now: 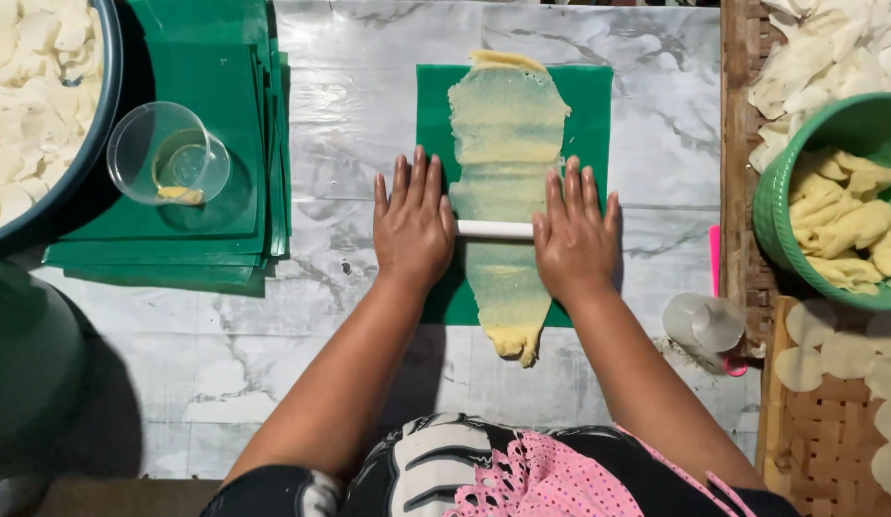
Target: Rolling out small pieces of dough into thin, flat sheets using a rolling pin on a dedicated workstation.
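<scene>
My left hand (412, 222) lies flat, fingers spread and pointing to twelve o'clock, its palm pressing down on one end of a thin white rolling pin (494, 230). My right hand (575, 235) is laid out the same way on the other end, so neither hand is curled around the pin; only its short middle stretch shows between them. The pin lies crosswise over a long strip of pale yellow dough (506, 153), which runs from twelve to six o'clock and is rolled thin enough for the green to show through. The dough rests on a green square sheet (589, 105), with a thicker lump hanging off the sheet's edge at six o'clock, all on a marble-patterned table (359, 105).

At ten o'clock I see a stack of the same green sheets (206, 67) with a clear plastic cup (168, 153) on top, and past it a dark bowl (109, 86) of pale slices. At three o'clock sits a green basket (780, 230) holding yellow dough pieces, and at four o'clock a second clear cup (704, 323) lies tipped over beside a woven tray (819, 412) of round discs.
</scene>
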